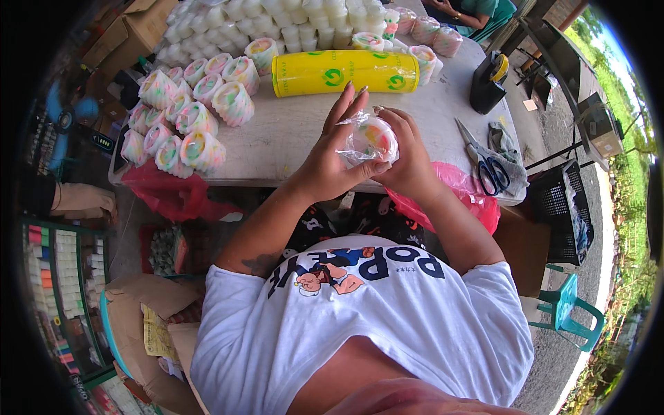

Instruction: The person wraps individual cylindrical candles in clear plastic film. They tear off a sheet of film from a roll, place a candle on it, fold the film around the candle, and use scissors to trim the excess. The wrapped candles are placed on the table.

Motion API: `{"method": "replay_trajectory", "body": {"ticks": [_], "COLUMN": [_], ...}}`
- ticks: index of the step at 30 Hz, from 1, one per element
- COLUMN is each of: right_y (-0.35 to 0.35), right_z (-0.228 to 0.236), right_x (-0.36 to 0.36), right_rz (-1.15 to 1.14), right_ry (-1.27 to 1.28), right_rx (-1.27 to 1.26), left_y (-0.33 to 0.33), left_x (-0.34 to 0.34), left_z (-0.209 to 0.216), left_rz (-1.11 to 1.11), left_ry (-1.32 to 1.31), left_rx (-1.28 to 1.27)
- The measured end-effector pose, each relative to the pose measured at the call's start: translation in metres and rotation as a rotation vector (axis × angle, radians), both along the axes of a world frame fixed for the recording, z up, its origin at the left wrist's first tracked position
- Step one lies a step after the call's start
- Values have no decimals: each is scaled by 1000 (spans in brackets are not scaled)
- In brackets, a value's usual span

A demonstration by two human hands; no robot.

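Note:
Between my two hands, above the table's front edge, is a small round pastel cup-shaped piece (380,138) with clear plastic film (357,142) around it. My left hand (330,149) presses the film against its left side, thumb below and fingers reaching up. Curled around the right side of the same piece is my right hand (409,149), its thumb at the lower rim. Just beyond my fingertips lies a yellow roll of cling wrap (346,72). At the left, many ribbed pastel cups (197,119) with pink, green and orange patches stand in a cluster.
Stacks of whitish cups (277,24) fill the table's far side, with more pastel cups (436,34) beside them. Dark-handled scissors (486,162) lie at the right near a black tape dispenser (490,83). Pink plastic bags (176,194) hang at the front edge. Another person (474,14) sits across.

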State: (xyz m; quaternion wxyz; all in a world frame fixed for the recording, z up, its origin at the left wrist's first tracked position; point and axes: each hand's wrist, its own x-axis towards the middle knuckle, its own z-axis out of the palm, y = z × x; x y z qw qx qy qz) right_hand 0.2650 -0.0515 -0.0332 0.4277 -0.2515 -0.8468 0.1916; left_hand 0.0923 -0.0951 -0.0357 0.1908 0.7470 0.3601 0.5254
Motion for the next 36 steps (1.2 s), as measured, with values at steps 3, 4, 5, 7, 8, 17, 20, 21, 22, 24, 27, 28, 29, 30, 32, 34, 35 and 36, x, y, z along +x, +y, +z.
{"method": "replay_trajectory", "body": {"ticks": [3,4,5,7,8,17,20,21,22,24,27,28,29,30,32,34,35,36], "right_y": [-2,-2,-2,0,1,0,-8,-10,-2,8,-22,-30,-31,-33,-25,-16,-10,-14], "right_z": [3,4,5,6,7,25,19,15,1,-25,3,2,0,-2,-6,-11,-13,-7], "right_x": [2,3,6,9,11,34,33,32,36,41,31,23,22,22,37,42,44,39], "right_rz": [18,42,66,136,180,535,687,724,969,1276,807,653,603,549,676,1006,1124,1030], "right_ry": [-62,-72,-82,-61,-31,64,393,538,574,582,708,726,713,695,650,662,625,543], "right_rx": [-38,-124,-211,-337,-377,-784,-1187,-1360,-1529,-1835,-1526,-1226,-1166,-1107,-1291,-1676,-1876,-1920], "left_y": [3,6,7,5,3,-13,-24,-26,-25,-22,-21,-21,-20,-21,-22,-20,-19,-19], "left_x": [0,-3,-6,-10,-13,-23,-22,-21,-20,-20,-24,-22,-18,-16,-20,-21,-20,-20], "left_z": [6,6,6,13,18,50,56,56,56,56,56,56,58,60,70,73,73,72], "left_rz": [52,83,115,109,106,-86,-269,-325,-336,-356,-78,-76,-74,-73,-62,-55,-52,-44], "left_ry": [97,158,220,256,275,94,-148,-238,-219,-180,-18,9,36,59,175,266,299,333], "left_rx": [115,178,241,268,281,114,-140,-219,-229,-247,-161,-99,-38,23,196,323,361,395]}}
